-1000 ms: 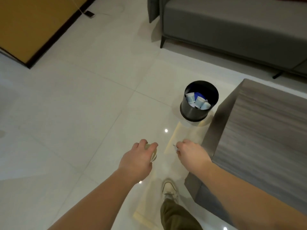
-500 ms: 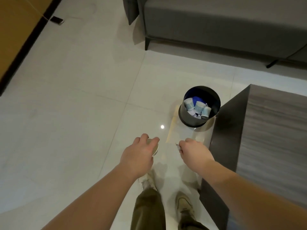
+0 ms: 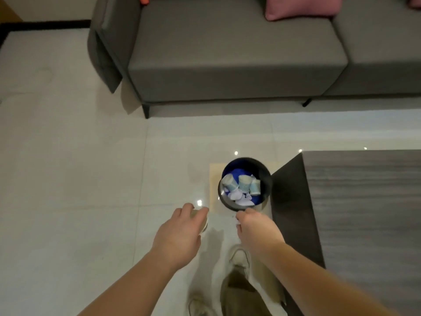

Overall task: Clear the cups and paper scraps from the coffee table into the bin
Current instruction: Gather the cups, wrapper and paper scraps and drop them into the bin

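Note:
A round black bin [image 3: 266, 179] stands on the floor by the left end of the coffee table [image 3: 364, 201]. Several pale cups and light paper scraps lie inside it on a blue liner. My left hand [image 3: 180, 233] grips a pale cup [image 3: 202, 221] from above, to the left of the bin and nearer to me. My right hand [image 3: 255, 229] pinches a small paper scrap [image 3: 237, 221], mostly hidden by the fingers, just short of the bin's near rim.
A grey sofa [image 3: 227, 55] with a pink cushion [image 3: 300, 8] runs along the far side. Pale tiled floor [image 3: 68, 179] spreads to the left. My legs and shoes [image 3: 239, 258] are below the hands, beside the table's dark end panel.
I have stepped closer to the bin, which now sits just beyond my right hand. The view has tilted up to show more of the sofa. Both hands keep their holds.

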`<state>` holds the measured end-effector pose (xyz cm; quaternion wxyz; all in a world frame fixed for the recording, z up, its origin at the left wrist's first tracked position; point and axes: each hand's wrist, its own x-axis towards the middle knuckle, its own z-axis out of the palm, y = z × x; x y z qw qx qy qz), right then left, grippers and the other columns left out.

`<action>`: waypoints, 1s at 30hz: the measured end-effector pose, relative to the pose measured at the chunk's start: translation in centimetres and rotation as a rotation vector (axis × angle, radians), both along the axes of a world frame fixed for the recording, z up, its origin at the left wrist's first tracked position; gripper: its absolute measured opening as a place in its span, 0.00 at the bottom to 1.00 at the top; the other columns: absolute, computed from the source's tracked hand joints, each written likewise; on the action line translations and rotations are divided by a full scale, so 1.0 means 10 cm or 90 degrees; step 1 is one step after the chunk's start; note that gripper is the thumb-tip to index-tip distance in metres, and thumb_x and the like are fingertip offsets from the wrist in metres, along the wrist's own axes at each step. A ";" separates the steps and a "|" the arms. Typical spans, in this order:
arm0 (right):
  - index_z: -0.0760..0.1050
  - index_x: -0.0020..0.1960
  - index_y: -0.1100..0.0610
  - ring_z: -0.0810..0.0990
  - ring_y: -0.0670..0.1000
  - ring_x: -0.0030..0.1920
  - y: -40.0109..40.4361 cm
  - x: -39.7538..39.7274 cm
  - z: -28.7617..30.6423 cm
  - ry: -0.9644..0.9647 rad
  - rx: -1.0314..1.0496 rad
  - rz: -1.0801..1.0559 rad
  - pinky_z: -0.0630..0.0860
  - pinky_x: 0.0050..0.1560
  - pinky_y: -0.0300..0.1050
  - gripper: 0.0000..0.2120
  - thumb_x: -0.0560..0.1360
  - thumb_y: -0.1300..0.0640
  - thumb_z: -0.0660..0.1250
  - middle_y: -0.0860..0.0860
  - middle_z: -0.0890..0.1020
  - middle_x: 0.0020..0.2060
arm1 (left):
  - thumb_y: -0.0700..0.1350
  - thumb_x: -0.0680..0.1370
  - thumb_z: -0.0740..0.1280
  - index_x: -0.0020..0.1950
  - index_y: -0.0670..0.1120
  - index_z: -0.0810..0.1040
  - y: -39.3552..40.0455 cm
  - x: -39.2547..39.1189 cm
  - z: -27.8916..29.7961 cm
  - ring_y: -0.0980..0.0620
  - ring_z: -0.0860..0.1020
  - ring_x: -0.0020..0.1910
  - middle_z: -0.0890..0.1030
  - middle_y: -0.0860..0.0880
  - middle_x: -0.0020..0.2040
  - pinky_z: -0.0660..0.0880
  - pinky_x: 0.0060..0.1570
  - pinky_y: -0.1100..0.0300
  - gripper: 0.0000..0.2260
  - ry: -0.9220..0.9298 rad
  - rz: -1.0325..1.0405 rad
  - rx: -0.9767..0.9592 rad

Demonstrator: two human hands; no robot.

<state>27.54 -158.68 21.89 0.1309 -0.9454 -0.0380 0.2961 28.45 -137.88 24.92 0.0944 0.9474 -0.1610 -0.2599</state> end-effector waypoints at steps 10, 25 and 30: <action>0.71 0.60 0.52 0.72 0.48 0.43 -0.43 0.95 -0.31 0.039 0.008 -0.116 0.67 0.40 0.41 0.11 0.80 0.57 0.57 0.50 0.75 0.52 | 0.46 0.76 0.62 0.73 0.59 0.51 -0.64 1.18 -0.45 0.49 0.66 0.63 0.61 0.51 0.67 0.73 0.51 0.57 0.30 0.006 -0.059 -0.044; 0.70 0.62 0.50 0.78 0.49 0.50 -0.62 1.56 -1.00 0.124 -0.023 -0.300 0.75 0.49 0.42 0.15 0.77 0.54 0.64 0.49 0.77 0.54 | 0.47 0.76 0.65 0.73 0.55 0.53 -1.11 2.04 -1.20 0.49 0.69 0.59 0.66 0.49 0.65 0.73 0.52 0.59 0.30 0.063 -0.169 -0.069; 0.70 0.63 0.51 0.79 0.51 0.51 -0.62 1.67 -1.15 0.128 -0.017 -0.354 0.77 0.50 0.44 0.15 0.77 0.55 0.64 0.50 0.77 0.55 | 0.48 0.77 0.65 0.73 0.54 0.54 -1.28 2.18 -1.38 0.48 0.69 0.62 0.64 0.48 0.68 0.75 0.54 0.58 0.29 0.078 -0.225 -0.079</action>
